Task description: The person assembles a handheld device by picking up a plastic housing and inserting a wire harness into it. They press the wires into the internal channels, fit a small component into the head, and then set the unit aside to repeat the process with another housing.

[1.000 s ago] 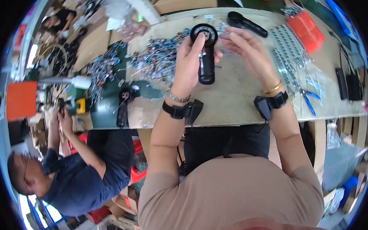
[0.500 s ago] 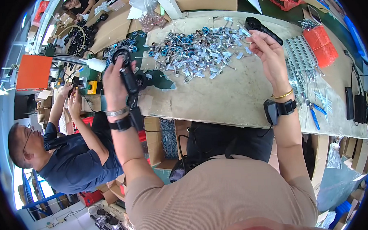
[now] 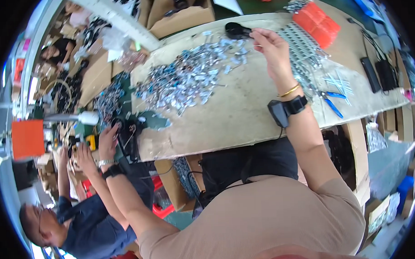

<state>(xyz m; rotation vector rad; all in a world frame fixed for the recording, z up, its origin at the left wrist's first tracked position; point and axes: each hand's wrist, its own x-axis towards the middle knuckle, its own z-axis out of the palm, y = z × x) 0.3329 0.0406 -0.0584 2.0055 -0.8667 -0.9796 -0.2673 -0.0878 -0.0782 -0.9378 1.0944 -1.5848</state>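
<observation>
On the left, my left hand [image 3: 108, 142] has its fingers closed on a black housing with a ring-shaped head [image 3: 119, 125], beside a cluster of similar black parts [image 3: 130, 140]; motion blurs the detail. Toward the far side of the table, my right hand [image 3: 273, 49] is closed at the handle of another black housing [image 3: 236, 31], whose rounded head points left. My fingers cover the rest of its handle. Left of this hand spreads a heap of small wired parts [image 3: 183, 80], silver, white and blue.
Right of the heap lie rows of small metal parts [image 3: 300, 48], a red bag [image 3: 317, 24], blue-handled pliers [image 3: 332, 104], pale sticks [image 3: 338, 86] and black adapters [image 3: 386, 73]. A cardboard box [image 3: 181, 23] stands behind. A co-worker [image 3: 96, 224] works at my left, near an orange panel [image 3: 28, 139].
The view has swung round to the right. My left hand has moved left and down with the black housing. My right hand has come onto the handle of the far black housing.
</observation>
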